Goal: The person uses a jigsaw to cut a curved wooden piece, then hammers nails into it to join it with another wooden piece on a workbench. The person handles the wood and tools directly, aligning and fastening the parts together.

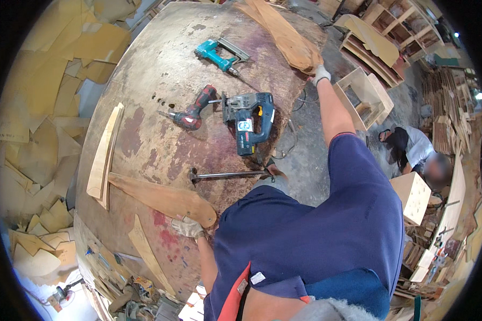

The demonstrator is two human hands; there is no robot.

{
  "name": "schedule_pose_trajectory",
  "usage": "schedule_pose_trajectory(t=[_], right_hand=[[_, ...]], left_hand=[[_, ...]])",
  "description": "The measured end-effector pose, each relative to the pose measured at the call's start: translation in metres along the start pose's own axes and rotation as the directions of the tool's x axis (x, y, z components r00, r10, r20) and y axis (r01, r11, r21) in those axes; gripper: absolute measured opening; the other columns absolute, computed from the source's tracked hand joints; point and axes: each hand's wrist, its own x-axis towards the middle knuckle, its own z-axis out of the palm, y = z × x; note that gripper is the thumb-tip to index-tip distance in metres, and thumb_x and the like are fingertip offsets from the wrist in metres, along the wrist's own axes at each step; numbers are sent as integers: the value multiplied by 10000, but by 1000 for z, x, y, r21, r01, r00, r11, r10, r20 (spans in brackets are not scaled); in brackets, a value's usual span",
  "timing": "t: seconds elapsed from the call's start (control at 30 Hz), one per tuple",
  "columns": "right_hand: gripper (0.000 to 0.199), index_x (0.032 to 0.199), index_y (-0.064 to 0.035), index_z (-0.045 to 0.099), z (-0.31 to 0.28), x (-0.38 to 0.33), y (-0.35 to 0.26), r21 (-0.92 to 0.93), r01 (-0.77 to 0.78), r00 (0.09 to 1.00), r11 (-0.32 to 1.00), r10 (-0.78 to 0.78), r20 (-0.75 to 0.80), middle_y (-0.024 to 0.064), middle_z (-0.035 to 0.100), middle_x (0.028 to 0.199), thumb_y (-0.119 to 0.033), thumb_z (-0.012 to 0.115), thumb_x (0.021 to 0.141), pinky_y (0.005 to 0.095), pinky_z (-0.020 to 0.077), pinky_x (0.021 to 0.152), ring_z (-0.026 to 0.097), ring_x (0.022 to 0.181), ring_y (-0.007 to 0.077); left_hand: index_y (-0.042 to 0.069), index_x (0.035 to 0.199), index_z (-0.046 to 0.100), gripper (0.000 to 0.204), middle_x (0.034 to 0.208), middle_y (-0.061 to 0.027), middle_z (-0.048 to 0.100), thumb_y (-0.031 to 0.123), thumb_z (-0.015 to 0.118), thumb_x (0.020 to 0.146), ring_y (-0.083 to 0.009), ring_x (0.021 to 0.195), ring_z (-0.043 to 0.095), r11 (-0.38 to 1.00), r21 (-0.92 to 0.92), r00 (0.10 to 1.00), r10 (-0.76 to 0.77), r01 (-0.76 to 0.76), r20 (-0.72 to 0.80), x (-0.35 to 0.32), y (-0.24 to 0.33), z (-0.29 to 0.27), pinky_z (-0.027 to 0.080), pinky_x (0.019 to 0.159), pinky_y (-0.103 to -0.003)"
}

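My left hand (187,227), in a pale work glove, lies at the lower edge of a tapered wooden board (163,199) with a rounded end. Its fingers look stretched out and touch that edge. At the far right side of the worktable, my gloved right hand (321,75) grips the rounded end of a wooden board (289,45) that lies with another long piece; some of its fingers are hidden. Between my arms rest a jigsaw (246,123), a red and black cordless drill (194,109), a teal nail gun (219,55) and a metal bar clamp (227,175).
The large stained worktable (160,69) also bears narrow pale wood strips (105,155). Thin sheet offcuts (32,80) pile up beyond its left side. At right stand an open wooden box frame (361,99) and a pale box (412,198); another person (412,147) crouches there. Cables (293,136) hang by the table edge.
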Motion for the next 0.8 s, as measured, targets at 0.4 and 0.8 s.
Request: schedule_pose_trajectory(t=[0.4,0.8], right_hand=[[259,897,-117,642,40,-83,-54,-139,486,869,863,-460,185,14,594,759,-339,775,887,322,446,495,550,585,173],[221,1055,-59,553,-75,-294,-92,487,-197,828,851,-121,548,1,414,732,-199,656,917,249,350,490,363,549,122]], left_hand=[[-21,1593,309,621,1641,-270,322,363,396,1113,-435,1515,311,1000,-28,1000,-7,6,-13,-4,9,-10,269,1222,-548],[9,1583,370,623,1663,-218,325,405,379,1101,-386,1529,321,996,82,996,45,-39,-75,-10,0,7,201,1248,-565]])
